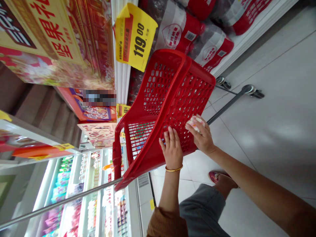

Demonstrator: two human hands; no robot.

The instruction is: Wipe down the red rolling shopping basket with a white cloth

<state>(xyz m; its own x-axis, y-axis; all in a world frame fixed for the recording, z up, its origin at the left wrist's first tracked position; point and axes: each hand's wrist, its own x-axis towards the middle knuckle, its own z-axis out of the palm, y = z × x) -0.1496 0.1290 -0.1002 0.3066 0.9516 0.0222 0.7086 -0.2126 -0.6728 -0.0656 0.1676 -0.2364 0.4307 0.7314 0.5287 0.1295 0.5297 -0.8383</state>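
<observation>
The view is tipped sideways, with the floor on the right. A red plastic mesh basket [170, 98] sits tilted on a metal trolley frame [229, 102]. My left hand [172, 149], with a gold bangle on the wrist, lies with fingers stretched flat against the basket's mesh side near its lower rim. Just to its right, my right hand [201, 136] is closed round a small crumpled white and pink cloth or wipe [195, 123] and presses it to the same side of the basket. The basket looks empty inside.
Behind the basket is a shelf with a yellow 119.00 price tag [135, 36] and red-and-white wrapped packs [197, 36]. Large gift boxes [56, 42] fill the upper left. A lit chiller case [81, 194] runs along the lower left. Pale floor tiles [276, 108] lie right, by my foot [217, 176].
</observation>
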